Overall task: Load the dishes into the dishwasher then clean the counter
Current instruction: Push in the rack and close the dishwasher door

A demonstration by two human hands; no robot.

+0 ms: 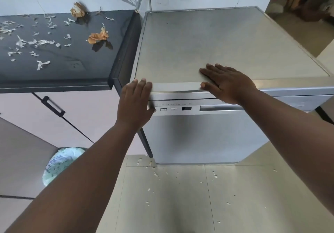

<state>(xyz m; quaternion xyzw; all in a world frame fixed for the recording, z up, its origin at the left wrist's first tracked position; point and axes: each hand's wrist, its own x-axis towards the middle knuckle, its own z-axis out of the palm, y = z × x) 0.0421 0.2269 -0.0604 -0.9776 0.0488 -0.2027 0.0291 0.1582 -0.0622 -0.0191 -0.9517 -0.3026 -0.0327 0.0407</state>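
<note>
Head view, looking down: the silver dishwasher (198,136) stands against the right end of the dark counter (59,70), its door shut and upright. My left hand (134,104) is at the front left corner of the dishwasher's top, fingers straight and together, tips resting on the top edge, palm against the left end of the control panel (173,108). My right hand (226,83) lies flat on the front edge of the top, fingers spread and straight, thumb (209,86) stretched along the front lip. Neither hand grips anything. Over on the counter, pale vegetable peelings (34,42) are scattered across the surface toward its left side, and two brown onion skins (98,37) sit nearer the right edge, one close to the back wall. A few small scraps (155,174) dot the tiled floor in front of the dishwasher. A bag-lined bin (59,162) peeks out beside my left forearm, under the counter.
</note>
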